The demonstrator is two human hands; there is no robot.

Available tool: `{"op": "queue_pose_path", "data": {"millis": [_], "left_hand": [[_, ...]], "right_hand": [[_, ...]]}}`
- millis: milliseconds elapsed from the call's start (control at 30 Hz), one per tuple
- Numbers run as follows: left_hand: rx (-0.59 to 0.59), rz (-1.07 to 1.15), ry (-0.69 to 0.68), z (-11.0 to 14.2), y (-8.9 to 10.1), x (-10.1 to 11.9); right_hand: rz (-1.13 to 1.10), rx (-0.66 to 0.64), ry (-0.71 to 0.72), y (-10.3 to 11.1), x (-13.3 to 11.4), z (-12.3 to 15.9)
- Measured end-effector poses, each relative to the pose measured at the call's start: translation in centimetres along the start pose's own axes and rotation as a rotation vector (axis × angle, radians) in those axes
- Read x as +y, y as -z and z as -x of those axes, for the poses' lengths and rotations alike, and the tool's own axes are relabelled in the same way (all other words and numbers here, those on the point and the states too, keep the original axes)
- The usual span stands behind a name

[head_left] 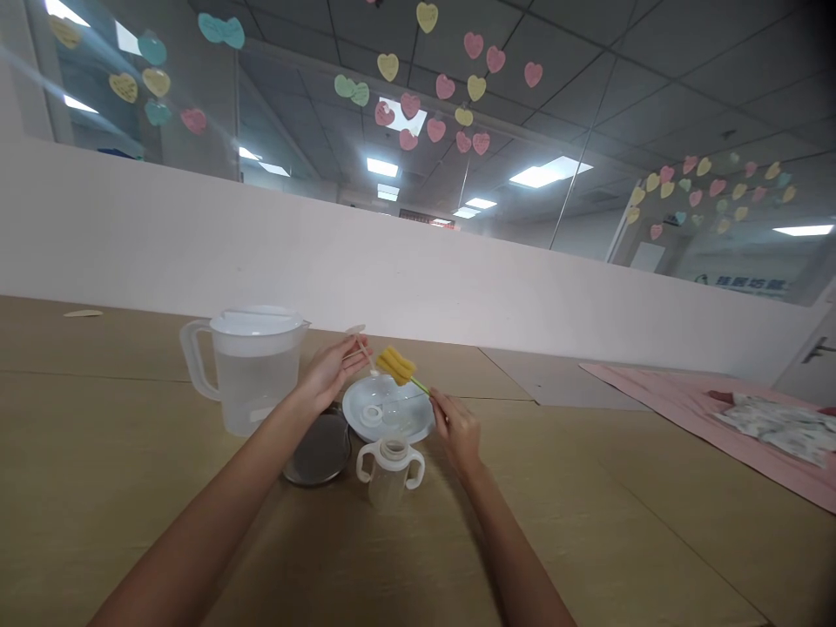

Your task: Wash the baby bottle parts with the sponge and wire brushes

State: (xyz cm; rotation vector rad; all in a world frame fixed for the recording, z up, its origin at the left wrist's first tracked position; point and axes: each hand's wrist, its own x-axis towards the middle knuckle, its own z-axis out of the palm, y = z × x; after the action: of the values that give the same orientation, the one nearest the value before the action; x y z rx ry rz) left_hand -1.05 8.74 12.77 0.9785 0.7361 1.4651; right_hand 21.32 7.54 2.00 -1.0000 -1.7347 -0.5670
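Note:
My left hand (333, 370) pinches a thin, pale straw-like piece (366, 353) above the bowl. It has a clear, flat part at its top and a small white end at the bottom. In my right hand (455, 428), closed round its green handle, is a sponge bottle brush (395, 366) with a yellow head. The brush head is beside the straw piece; I cannot tell whether they touch. Below both hands is a light-coloured bowl (418, 428) holding a white ring (372, 415) and some liquid. A clear baby bottle (387, 483) with two white handles stands uncapped in front of the bowl.
To the left stands a translucent lidded pitcher (256, 383). A dark round metal dish (319, 453) lies partly under my left forearm. Far right, a pink cloth (659, 401) bears a patterned garment (777, 422). Behind the wooden table (588, 531) rises a white wall (392, 270).

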Motion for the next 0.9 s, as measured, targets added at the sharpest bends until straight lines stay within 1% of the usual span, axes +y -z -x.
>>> {"op": "queue_pose_path", "data": {"millis": [67, 133, 333, 400, 467, 567, 633, 700, 733, 833, 900], "left_hand": [[-0.047, -0.015, 0.011, 0.3, -0.4, 0.0], [-0.065, -0.033, 0.004, 0.6, -0.7, 0.0], [-0.061, -0.066, -0.051, 0.8, -0.7, 0.5], [-0.057, -0.082, -0.069, 0.8, -0.5, 0.7], [-0.071, -0.121, -0.083, 0.9, -0.5, 0.8], [-0.126, -0.189, -0.077, 1.0, -0.5, 0.7], [-0.147, -0.256, -0.086, 1.1, -0.6, 0.7], [-0.114, -0.410, -0.152, 1.0, -0.4, 0.8], [-0.086, -0.529, -0.214, 1.0, -0.2, 0.8], [-0.041, -1.010, -0.408, 0.7, 0.7, 1.0], [-0.006, -1.331, -0.478, 0.4, 1.6, 0.9]], "right_hand": [[-0.022, 0.025, -0.014, 0.2, -0.4, -0.1], [-0.026, 0.025, -0.013, 0.4, -0.5, 0.0], [0.035, -0.074, 0.017, 0.7, 0.1, 0.2], [0.041, -0.049, -0.004, 0.8, 0.1, 0.1], [0.034, 0.004, -0.043, 0.8, 0.0, 0.0], [0.034, 0.069, -0.099, 0.9, -0.1, -0.1], [0.040, 0.074, -0.094, 0.9, 0.0, -0.2], [0.049, 0.072, -0.077, 1.0, 0.3, -0.2], [0.059, 0.079, -0.078, 1.0, 0.4, -0.2], [0.093, 0.112, -0.126, 0.9, 0.8, -0.2], [0.105, 0.121, -0.157, 0.8, 1.0, -0.2]]}}
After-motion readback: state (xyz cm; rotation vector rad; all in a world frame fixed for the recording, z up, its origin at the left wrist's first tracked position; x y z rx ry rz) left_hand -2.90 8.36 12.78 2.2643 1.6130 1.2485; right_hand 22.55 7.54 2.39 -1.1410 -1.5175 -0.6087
